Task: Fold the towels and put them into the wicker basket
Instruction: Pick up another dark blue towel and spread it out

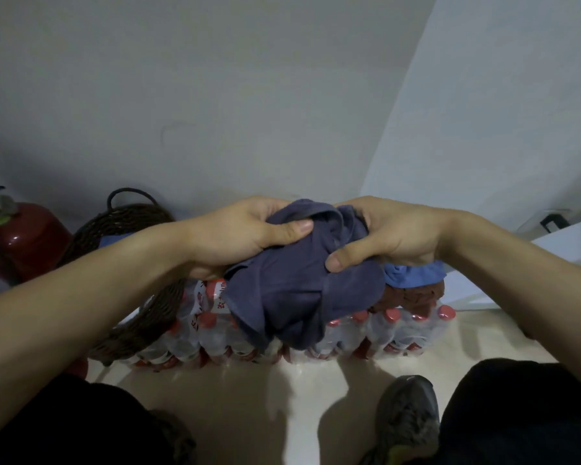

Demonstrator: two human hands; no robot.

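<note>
While bunched: dark blue towel [302, 283] is held in the air over the pack of water bottles [282, 333], likely to find its edges
Left hand [245, 229]: fingers curled, pinching cloth
Right hand [393, 236]: same grip
Wicker basket [131, 226]: left, near, already holds something blue
Waiting: light blue towel [413, 273], brown towel [410, 297] on the bottles

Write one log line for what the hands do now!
left hand: grips dark towel | right hand: grips it | towel: bunched | wicker basket: left
</note>
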